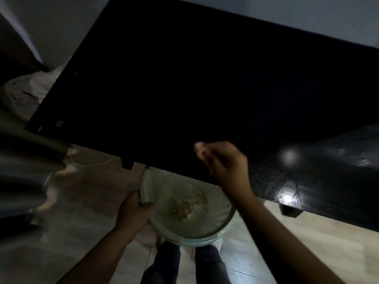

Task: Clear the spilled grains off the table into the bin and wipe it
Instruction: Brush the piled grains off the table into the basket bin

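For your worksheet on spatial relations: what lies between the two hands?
In the head view, the bin, holding grains, sits between the left hand and right hand.

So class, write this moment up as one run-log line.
left hand: gripping bin rim | right hand: over table edge, blurred | grains: pile in bin | wipe: not yet

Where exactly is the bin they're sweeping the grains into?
Find the big black table and follow its near edge to the person's hands. Just under that edge, the left hand grips the rim of a round pale bin with a thin liner, the only container holding tan grains.
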Tool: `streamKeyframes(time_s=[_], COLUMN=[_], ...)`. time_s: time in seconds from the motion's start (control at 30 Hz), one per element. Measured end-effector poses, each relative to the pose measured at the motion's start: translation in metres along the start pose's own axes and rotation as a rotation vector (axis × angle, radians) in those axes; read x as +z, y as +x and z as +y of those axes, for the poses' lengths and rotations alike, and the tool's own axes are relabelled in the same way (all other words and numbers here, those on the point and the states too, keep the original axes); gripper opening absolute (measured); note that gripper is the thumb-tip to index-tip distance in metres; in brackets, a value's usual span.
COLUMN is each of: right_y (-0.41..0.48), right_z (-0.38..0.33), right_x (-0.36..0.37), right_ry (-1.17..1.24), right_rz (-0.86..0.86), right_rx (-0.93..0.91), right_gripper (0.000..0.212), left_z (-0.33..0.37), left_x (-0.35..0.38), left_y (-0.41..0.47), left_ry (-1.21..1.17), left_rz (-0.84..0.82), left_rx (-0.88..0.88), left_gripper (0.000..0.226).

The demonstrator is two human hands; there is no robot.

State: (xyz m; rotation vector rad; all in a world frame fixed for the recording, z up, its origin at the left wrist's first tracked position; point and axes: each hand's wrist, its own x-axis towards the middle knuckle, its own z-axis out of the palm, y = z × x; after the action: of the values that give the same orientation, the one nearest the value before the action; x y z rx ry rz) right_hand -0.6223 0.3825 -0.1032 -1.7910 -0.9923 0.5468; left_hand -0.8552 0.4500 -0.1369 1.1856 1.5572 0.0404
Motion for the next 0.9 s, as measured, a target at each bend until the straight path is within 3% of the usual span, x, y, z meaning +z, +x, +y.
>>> streamKeyframes(time_s=[0.1,0.2,0.3,0.43,0.6,0.73,0.9], right_y=[0.063,0.104,0.107,0.064,-0.021,-0.078,-0.128], right_z=[0.005,0.013,0.028,0.026,-0.003,-0.010,-0.013], right_x=[-0.015,-0.015,0.010,0.037,0.053,0.040,0.012], right_ry=[0.130,0.216,0.120,0.017,-0.117,-0.064,0.115], right_rz=[0.119,0.061,0.016,-0.016,-0.229,-0.245,-0.048], right_rx=[0.102,0.196,0.158,0.010,-0.060,0.089,0.364], right_gripper=[0.014,0.014,0.014,0.014,0.017,0.025,0.014], left_z=[-0.002,-0.002,-0.002,-0.005,-0.009,-0.015,-0.019], left_x=[-0.001,-0.002,-0.005,-0.013,-0.022,-0.027,-0.019], left_y=[0.002,0.005,0.006,0.006,-0.001,-0.008,-0.017], left_ry=[0.008,0.023,0.003,0.031,0.085,0.102,0.178], left_rz=[0.006,0.021,0.006,0.016,-0.003,-0.018,-0.045], left_rx=[0.016,0.029,0.020,0.039,0.049,0.038,0.047], left_gripper=[0.018,0.022,0.020,0.016,0.018,0.016,0.020])
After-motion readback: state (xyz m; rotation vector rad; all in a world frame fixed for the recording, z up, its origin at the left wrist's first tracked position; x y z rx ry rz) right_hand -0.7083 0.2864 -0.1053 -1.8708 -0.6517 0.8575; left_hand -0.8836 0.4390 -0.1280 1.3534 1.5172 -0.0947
